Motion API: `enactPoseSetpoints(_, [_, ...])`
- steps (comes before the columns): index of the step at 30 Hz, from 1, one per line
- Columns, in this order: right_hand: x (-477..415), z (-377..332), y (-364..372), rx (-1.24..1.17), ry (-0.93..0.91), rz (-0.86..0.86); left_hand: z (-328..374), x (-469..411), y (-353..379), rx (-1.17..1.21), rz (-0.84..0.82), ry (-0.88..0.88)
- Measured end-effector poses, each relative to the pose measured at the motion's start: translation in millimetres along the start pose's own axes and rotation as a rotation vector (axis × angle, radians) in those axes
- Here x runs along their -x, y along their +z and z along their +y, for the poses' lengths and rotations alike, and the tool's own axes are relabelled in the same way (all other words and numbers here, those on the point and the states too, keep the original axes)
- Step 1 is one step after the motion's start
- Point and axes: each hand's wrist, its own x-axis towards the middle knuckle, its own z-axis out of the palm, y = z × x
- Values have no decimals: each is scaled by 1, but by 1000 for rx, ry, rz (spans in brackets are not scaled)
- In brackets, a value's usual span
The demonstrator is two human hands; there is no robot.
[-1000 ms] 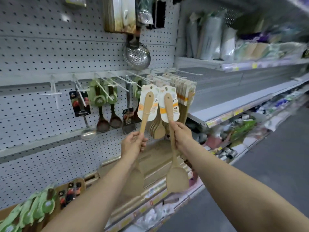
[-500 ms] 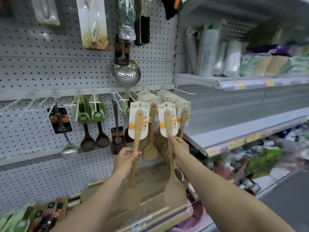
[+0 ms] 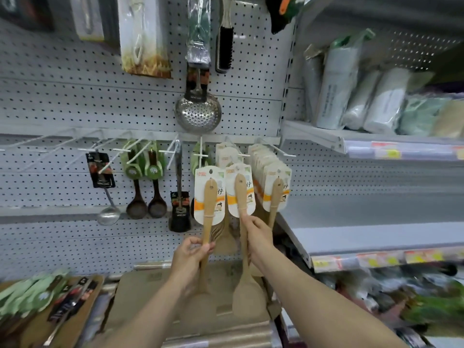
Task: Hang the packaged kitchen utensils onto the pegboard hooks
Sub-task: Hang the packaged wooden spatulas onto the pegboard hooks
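Wooden shafts filled both hands. The left hand (image 3: 192,257) was curled round the left spatula (image 3: 208,217), and the right hand (image 3: 258,236) gripped the right spatula (image 3: 241,194) higher on its handle. Both spatulas stood nearly upright, blades down and backing cards up, side by side with the card edges about touching.

Above the hands and toward the pegboard (image 3: 75,104), each card top sat just below a white peg: the cross-tipped hook (image 3: 201,154) over the left one and the middle hook (image 3: 244,155) over the right. Whether either hang hole had caught could not be told. The right hand looked nearer its peg.

Room was tight. A full stack of carded spatulas (image 3: 272,177) hung just beside the right card, a black-carded utensil (image 3: 179,212) near the left, and the grey shelf (image 3: 376,222) jutted out farther right.
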Motion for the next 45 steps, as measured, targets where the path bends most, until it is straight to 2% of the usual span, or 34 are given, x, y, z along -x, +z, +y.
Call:
enactPoseSetpoints(12, [-46, -39, 27, -10, 119, -15, -1, -5, 15, -20, 41, -25])
enactPoseSetpoints(16, [-43, -50, 26, -108, 32, 76, 2, -7, 25, -16, 32, -24])
enactPoseSetpoints(20, [-28, -66, 23, -209, -111, 38, 4, -7, 34, -17, -10, -26])
enactPoseSetpoints(25, [-28, -82, 17, -125, -262, 68, 2, -10, 49, 23, -49, -14])
enactPoseSetpoints(34, [-43, -87, 15, -172, -181, 91, -7, -26, 64, 43, -78, -40])
enactPoseSetpoints(45, [-69, -89, 31, -164, -213, 73, -7, -75, 64, 45, -43, -51])
